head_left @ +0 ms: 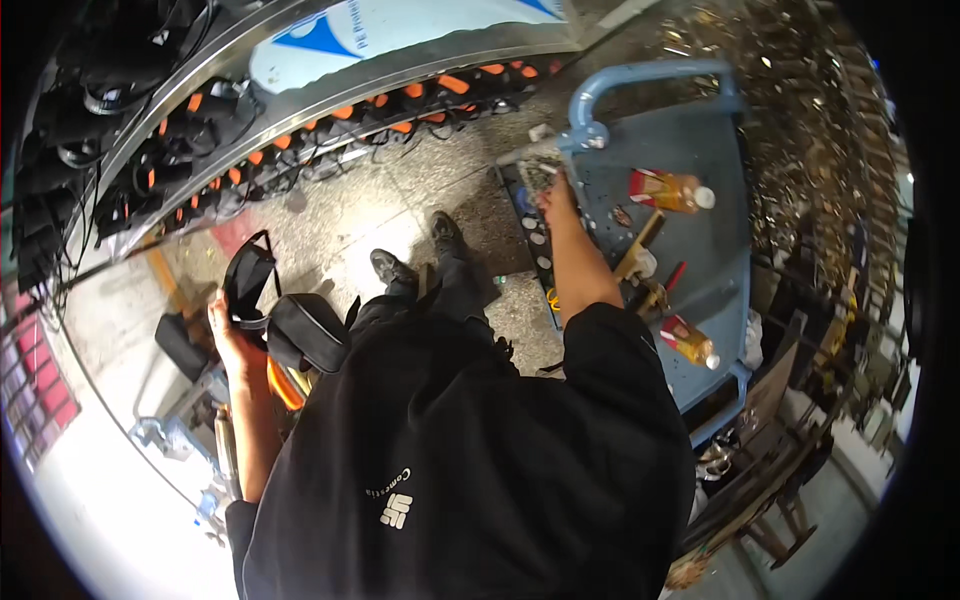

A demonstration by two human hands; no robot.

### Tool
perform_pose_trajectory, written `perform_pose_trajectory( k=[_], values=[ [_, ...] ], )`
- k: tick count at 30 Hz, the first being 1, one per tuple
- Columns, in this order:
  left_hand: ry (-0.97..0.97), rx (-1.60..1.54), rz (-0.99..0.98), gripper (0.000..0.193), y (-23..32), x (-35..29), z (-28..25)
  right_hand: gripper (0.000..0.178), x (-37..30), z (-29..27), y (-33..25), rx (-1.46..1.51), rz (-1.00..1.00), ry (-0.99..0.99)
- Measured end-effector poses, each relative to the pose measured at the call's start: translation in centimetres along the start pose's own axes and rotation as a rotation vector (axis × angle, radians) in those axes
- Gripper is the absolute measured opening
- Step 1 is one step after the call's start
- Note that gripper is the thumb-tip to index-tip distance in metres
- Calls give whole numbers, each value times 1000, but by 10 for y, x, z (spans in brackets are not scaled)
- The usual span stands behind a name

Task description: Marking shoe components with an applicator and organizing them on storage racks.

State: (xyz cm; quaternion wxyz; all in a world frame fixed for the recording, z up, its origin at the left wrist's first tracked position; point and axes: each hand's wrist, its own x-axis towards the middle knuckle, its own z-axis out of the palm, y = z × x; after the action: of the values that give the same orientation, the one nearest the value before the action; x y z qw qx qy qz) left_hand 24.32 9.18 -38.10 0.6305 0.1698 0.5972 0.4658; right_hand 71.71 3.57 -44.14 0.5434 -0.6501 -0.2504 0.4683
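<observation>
My left hand is closed around the edge of a black padded piece with a strap, off to my left. Close beside it hang another black padded piece with pale piping and a third black one. My right hand reaches out to the far left corner of a blue cart, its fingers curled. Right at those fingers is a greyish, rough-textured thing; its kind is unclear, and the hand partly covers what it grips.
On the cart lie two amber bottles with white caps, a wooden-handled tool and a red stick. Its blue handle rises at the far end. A metal-edged rack holds many black items with orange parts. Metal pieces crowd the right.
</observation>
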Motion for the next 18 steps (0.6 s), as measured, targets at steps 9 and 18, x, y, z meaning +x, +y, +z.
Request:
perform_pose_trajectory(
  k=[9,18],
  values=[
    [27,227,169,16,47,10,-95,19,-37,107,50,189,218,-162],
    [-81,52,284,17,106,-20,-171,12,-155,189,44,73,92,41]
  ],
)
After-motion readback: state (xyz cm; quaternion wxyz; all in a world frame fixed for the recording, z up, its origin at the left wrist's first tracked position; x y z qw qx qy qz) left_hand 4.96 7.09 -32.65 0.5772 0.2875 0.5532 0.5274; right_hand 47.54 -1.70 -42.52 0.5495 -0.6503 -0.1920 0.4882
